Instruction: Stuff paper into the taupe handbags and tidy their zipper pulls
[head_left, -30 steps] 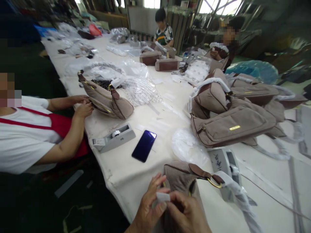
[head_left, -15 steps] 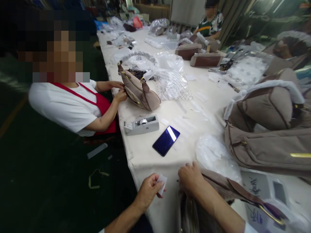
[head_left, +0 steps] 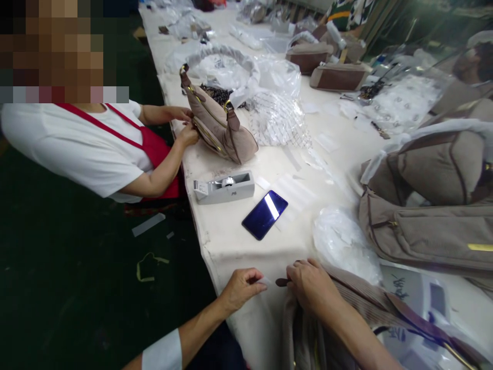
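Our left hand (head_left: 245, 289) pinches a translucent strip (head_left: 264, 281); at its 3 o'clock, our right hand (head_left: 311, 282) holds the near bag (head_left: 306, 334) beside a brown tab (head_left: 282, 282). From the phone (head_left: 262, 218), the tape dispenser (head_left: 235, 192) is at 10 o'clock, another bag (head_left: 243, 144) at 11.

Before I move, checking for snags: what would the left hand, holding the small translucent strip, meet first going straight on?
Most likely the dark brown, rounded, leather-look tab beside the right hand; the left hand points roughly that way, but depth is unclear.
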{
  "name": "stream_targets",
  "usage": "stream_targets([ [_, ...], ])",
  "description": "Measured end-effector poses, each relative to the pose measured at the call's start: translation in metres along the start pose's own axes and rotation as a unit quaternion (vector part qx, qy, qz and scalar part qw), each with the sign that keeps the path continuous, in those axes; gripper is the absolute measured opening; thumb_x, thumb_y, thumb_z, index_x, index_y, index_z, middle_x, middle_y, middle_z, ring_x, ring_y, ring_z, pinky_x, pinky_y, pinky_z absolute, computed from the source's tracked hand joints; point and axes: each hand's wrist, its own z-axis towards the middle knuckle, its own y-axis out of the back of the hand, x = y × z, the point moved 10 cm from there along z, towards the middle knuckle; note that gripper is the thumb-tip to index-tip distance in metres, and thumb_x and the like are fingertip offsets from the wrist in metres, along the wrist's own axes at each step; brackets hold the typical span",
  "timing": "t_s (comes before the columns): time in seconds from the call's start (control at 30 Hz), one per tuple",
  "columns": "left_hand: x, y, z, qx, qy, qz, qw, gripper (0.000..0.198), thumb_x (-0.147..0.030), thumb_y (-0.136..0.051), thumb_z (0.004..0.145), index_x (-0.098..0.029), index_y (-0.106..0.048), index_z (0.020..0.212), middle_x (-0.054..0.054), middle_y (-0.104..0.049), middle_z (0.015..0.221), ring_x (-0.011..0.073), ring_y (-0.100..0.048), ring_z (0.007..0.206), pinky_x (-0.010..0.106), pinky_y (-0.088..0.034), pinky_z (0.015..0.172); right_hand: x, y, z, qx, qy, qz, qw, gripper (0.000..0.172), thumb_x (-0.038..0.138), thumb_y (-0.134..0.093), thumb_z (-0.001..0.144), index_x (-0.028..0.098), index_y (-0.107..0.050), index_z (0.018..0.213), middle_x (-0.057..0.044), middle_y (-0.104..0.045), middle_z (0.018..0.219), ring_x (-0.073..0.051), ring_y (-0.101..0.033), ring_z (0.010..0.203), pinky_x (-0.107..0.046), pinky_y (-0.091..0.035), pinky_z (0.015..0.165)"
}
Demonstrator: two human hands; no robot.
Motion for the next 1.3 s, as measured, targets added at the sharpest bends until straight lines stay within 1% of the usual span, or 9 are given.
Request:
stream_targets([
  [0.13, 0.002, -0.004, 0.003, 0.019, 0.001, 0.021, 1.0, 0.016, -0.025, -0.071, 0.066, -0.012, -0.061, 0.065, -0.004, -0.05, 0.059, 0.0102, -0.041, 0.059, 0.023, -0.03, 0.056, 0.001, -0.003, 0.001, -0.005, 0.012, -0.009, 1.0, 0.014, 0.015, -0.051, 0.085, 0.013, -0.064, 0.089, -0.011, -0.067, 0.093, -0.027, -0.059, 0.094, -0.039, -0.034, 0.088],
  [0.3, 0.004, -0.015, 0.004, 0.051, 0.012, 0.014, 0.999, 0.017, -0.026, -0.072, 0.065, -0.013, -0.062, 0.066, -0.006, -0.047, 0.055, 0.0087, -0.038, 0.054, 0.022, -0.027, 0.052, 0.003, -0.005, 0.002, -0.013, 0.021, -0.018, 1.0, 0.016, 0.016, -0.049, 0.087, 0.014, -0.064, 0.087, -0.011, -0.067, 0.092, -0.025, -0.059, 0.094, -0.038, -0.032, 0.088],
  [0.4, 0.003, -0.021, 0.005, 0.06, 0.015, 0.002, 0.998, 0.017, -0.026, -0.072, 0.064, -0.012, -0.062, 0.067, -0.006, -0.047, 0.056, 0.0082, -0.038, 0.054, 0.022, -0.027, 0.051, 0.003, -0.005, 0.002, -0.01, 0.022, -0.02, 0.999, 0.017, 0.017, -0.048, 0.088, 0.015, -0.064, 0.086, -0.01, -0.068, 0.092, -0.024, -0.059, 0.094, -0.037, -0.031, 0.088],
  [0.53, 0.003, -0.028, 0.006, 0.073, 0.023, -0.02, 0.997, 0.02, -0.028, -0.072, 0.065, -0.012, -0.061, 0.069, -0.004, -0.051, 0.058, 0.0086, -0.041, 0.054, 0.021, -0.03, 0.052, 0.004, -0.003, -0.001, -0.01, 0.024, -0.022, 0.999, 0.016, 0.017, -0.048, 0.088, 0.016, -0.064, 0.086, -0.009, -0.068, 0.092, -0.024, -0.059, 0.094, -0.035, -0.031, 0.086],
  [0.67, 0.005, -0.024, 0.006, 0.075, 0.028, -0.033, 0.996, 0.026, -0.031, -0.075, 0.062, -0.013, -0.058, 0.067, -0.005, -0.05, 0.056, 0.0083, -0.041, 0.053, 0.021, -0.03, 0.051, 0.001, 0.001, -0.005, -0.023, 0.014, -0.018, 0.999, 0.019, 0.016, -0.046, 0.089, 0.015, -0.064, 0.086, -0.009, -0.068, 0.092, -0.023, -0.059, 0.093, -0.035, -0.031, 0.086],
  [0.77, 0.01, -0.022, 0.004, 0.079, 0.037, -0.042, 0.995, 0.03, -0.035, -0.076, 0.061, -0.014, -0.057, 0.067, -0.005, -0.051, 0.056, 0.0089, -0.043, 0.053, 0.021, -0.031, 0.052, 0.002, 0.002, -0.006, -0.032, 0.024, -0.017, 0.999, 0.018, 0.016, -0.046, 0.089, 0.014, -0.064, 0.086, -0.009, -0.067, 0.091, -0.024, -0.059, 0.092, -0.036, -0.031, 0.085],
  [0.93, 0.018, -0.026, 0.005, 0.086, 0.049, -0.053, 0.994, 0.032, -0.037, -0.077, 0.06, -0.013, -0.058, 0.069, -0.004, -0.054, 0.059, 0.0094, -0.045, 0.055, 0.022, -0.033, 0.053, 0.005, 0.001, -0.006, -0.032, 0.038, -0.024, 0.998, 0.019, 0.016, -0.045, 0.089, 0.015, -0.064, 0.087, -0.008, -0.067, 0.091, -0.023, -0.058, 0.092, -0.036, -0.03, 0.085],
  [1.17, 0.017, -0.027, 0.01, 0.087, 0.05, -0.063, 0.993, 0.037, -0.041, -0.078, 0.058, -0.014, -0.055, 0.067, -0.005, -0.052, 0.057, 0.0088, -0.044, 0.053, 0.022, -0.033, 0.053, 0.006, 0.0, -0.005, -0.043, 0.055, -0.015, 0.997, 0.017, 0.014, -0.047, 0.088, 0.015, -0.064, 0.084, -0.007, -0.067, 0.088, -0.023, -0.058, 0.089, -0.035, -0.03, 0.083],
  [1.3, 0.016, -0.024, 0.01, 0.085, 0.042, -0.061, 0.994, 0.037, -0.039, -0.078, 0.059, -0.014, -0.053, 0.069, -0.005, -0.052, 0.058, 0.0082, -0.043, 0.053, 0.022, -0.031, 0.052, 0.006, -0.001, -0.005, -0.044, 0.055, -0.014, 0.997, 0.017, 0.014, -0.047, 0.089, 0.016, -0.063, 0.083, -0.006, -0.067, 0.088, -0.022, -0.057, 0.089, -0.034, -0.029, 0.084],
])
